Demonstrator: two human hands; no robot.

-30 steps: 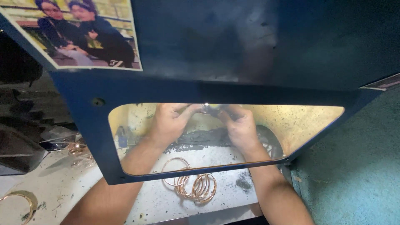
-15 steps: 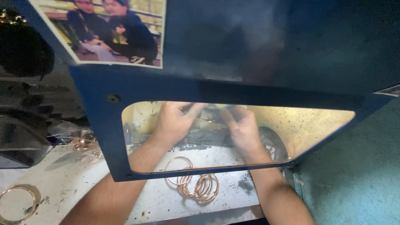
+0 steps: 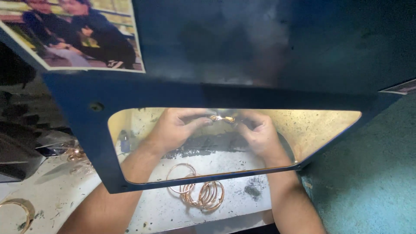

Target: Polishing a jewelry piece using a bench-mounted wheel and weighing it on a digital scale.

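Behind the blue metal shield's clear window [image 3: 303, 130], the left hand [image 3: 173, 130] and right hand [image 3: 260, 134] pinch a small golden metal piece [image 3: 222, 118] between closed fingertips. Thin coppery wire bangles [image 3: 203, 193] lie nearer on the white speckled bench [image 3: 160, 212].

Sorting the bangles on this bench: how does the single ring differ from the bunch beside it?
The single ring is one thin hoop lying flat, partly behind the blue shield; the bunch of rings is several hoops overlapped, in front of the shield. Both are copper-gold, round, and untouched by either hand.
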